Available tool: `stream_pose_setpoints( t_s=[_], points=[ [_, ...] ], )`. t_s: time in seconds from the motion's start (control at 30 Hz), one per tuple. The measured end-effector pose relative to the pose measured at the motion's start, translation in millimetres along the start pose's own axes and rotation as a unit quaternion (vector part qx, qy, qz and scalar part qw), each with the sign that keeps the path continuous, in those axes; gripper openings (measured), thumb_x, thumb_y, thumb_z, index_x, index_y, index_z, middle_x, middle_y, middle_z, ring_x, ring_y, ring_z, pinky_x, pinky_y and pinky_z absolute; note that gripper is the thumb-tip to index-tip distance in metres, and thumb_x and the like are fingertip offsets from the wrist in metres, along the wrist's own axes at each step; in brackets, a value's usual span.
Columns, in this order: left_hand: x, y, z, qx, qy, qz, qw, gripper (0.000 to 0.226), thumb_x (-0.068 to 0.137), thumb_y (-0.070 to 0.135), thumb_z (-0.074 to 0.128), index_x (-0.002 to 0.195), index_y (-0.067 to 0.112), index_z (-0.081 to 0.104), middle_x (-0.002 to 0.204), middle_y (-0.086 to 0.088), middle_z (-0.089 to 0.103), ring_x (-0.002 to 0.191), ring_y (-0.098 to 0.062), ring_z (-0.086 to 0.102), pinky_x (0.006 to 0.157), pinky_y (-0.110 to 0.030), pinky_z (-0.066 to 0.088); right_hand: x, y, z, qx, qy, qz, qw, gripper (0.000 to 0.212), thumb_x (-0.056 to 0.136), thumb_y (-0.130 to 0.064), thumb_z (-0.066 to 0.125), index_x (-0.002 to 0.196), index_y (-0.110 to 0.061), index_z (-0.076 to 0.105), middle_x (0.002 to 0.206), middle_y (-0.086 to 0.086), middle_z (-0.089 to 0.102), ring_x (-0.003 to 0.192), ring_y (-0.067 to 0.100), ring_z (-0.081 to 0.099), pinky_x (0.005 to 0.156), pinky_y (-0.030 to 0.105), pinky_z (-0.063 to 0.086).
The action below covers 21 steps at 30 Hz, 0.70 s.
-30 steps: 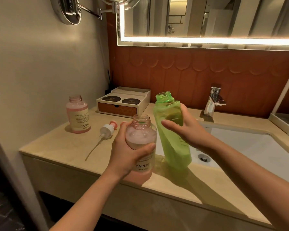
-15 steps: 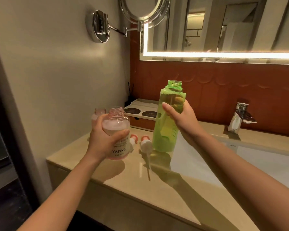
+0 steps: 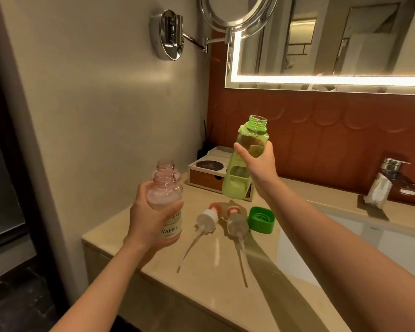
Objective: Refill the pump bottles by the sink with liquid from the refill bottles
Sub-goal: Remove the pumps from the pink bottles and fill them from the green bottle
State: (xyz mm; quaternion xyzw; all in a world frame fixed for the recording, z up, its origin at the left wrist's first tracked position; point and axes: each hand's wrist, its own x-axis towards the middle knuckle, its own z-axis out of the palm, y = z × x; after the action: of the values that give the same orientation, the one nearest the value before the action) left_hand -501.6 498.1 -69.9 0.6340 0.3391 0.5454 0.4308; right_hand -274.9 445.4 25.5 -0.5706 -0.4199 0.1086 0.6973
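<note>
- Beige stone counter [image 3: 209, 279] fills the left corner of a bathroom, with a plain wall on the left, rust-red tiles behind, and a lit mirror [image 3: 326, 44] above.
- Left hand [image 3: 146, 219] wraps around the pink pump bottle [image 3: 167, 207], fingers curled over its label, holding it upright off the counter with its neck open.
- Right hand [image 3: 259, 164] grips the green refill bottle [image 3: 243, 161] around its middle, thumb in front, held higher and only slightly tilted, mouth uncapped and pointing up.
- A second pink bottle [image 3: 169, 167] stands just behind the held one, also open.
- Two pump heads [image 3: 207, 219] lie on the counter with their dip tubes trailing toward the front edge; the green cap [image 3: 261, 220] sits just beside them.
- Step in hand, by my reading: both bottles are open and raised, and no liquid is flowing.
- Next move calls for bringing the green mouth over the narrow pink neck and tipping slowly; the small opening leaves little margin for a spill.
- Open air lies between the hands. The wooden box [image 3: 209, 180] sits close behind the green bottle, the sink basin [image 3: 381, 238] drops away on the right, and the counter's front edge is near the tube ends.
</note>
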Motion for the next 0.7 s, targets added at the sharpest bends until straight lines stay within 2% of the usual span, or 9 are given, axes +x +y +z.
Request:
stream_pose_setpoints(
  t_s=[0.1, 0.2, 0.33, 0.5, 0.6, 0.7],
  points=[
    [1, -5, 0, 0.018, 0.009, 0.015, 1.0, 0.059, 0.057, 0.032, 0.085, 0.1, 0.048, 0.047, 0.103, 0.014, 0.061, 0.096, -0.013, 0.061, 0.078, -0.04, 0.054, 8, 10, 13, -0.02, -0.024, 0.012, 0.999, 0.068, 0.077, -0.032, 0.073, 0.13, -0.014, 0.035, 0.116, -0.001, 0.05, 0.11, 0.017, 0.051, 0.088, 0.035, 0.048],
    [5, -8, 0, 0.01, 0.012, 0.01, 1.0, 0.06, 0.044, 0.049, 0.078, 0.095, 0.053, 0.047, 0.099, 0.016, 0.062, 0.093, -0.008, 0.062, 0.076, -0.037, 0.054, 13, 22, 25, -0.033, -0.04, 0.026, 0.998, 0.069, 0.077, -0.034, 0.073, 0.131, -0.014, 0.034, 0.12, 0.002, 0.051, 0.11, 0.018, 0.051, 0.089, 0.038, 0.05],
    [10, -12, -1, 0.016, 0.0, 0.017, 1.0, 0.06, 0.044, 0.052, 0.076, 0.096, 0.055, 0.045, 0.099, 0.018, 0.062, 0.091, -0.003, 0.062, 0.079, -0.038, 0.054, 16, 36, 40, -0.043, -0.07, 0.04, 0.996, 0.065, 0.078, -0.034, 0.072, 0.129, -0.016, 0.035, 0.12, 0.001, 0.051, 0.107, 0.016, 0.051, 0.081, 0.029, 0.045],
    [11, -13, -1, 0.05, -0.01, 0.02, 0.999, 0.065, 0.046, 0.058, 0.072, 0.101, 0.057, 0.037, 0.119, 0.007, 0.051, 0.109, -0.018, 0.055, 0.09, -0.053, 0.048, 13, 53, 58, -0.043, -0.105, 0.06, 0.992, 0.065, 0.077, -0.038, 0.072, 0.128, -0.018, 0.037, 0.121, 0.0, 0.053, 0.108, 0.016, 0.052, 0.078, 0.027, 0.044],
    [11, -10, 0, 0.033, -0.025, 0.021, 0.999, 0.068, 0.048, 0.063, 0.07, 0.105, 0.057, 0.033, 0.126, 0.004, 0.047, 0.116, -0.02, 0.051, 0.093, -0.054, 0.046, 12, 54, 64, -0.041, -0.115, 0.059, 0.991, 0.067, 0.076, -0.038, 0.072, 0.129, -0.019, 0.037, 0.12, -0.001, 0.053, 0.108, 0.016, 0.052, 0.074, 0.023, 0.044],
    [8, -12, -1, 0.021, -0.033, 0.03, 0.999, 0.083, 0.05, 0.07, 0.068, 0.118, 0.046, 0.027, 0.132, 0.003, 0.041, 0.121, -0.021, 0.047, 0.096, -0.054, 0.045, 11, 54, 66, -0.046, -0.121, 0.055, 0.99, 0.069, 0.075, -0.035, 0.074, 0.13, -0.019, 0.035, 0.118, -0.003, 0.052, 0.106, 0.014, 0.051, 0.066, 0.016, 0.041]
  ],
)
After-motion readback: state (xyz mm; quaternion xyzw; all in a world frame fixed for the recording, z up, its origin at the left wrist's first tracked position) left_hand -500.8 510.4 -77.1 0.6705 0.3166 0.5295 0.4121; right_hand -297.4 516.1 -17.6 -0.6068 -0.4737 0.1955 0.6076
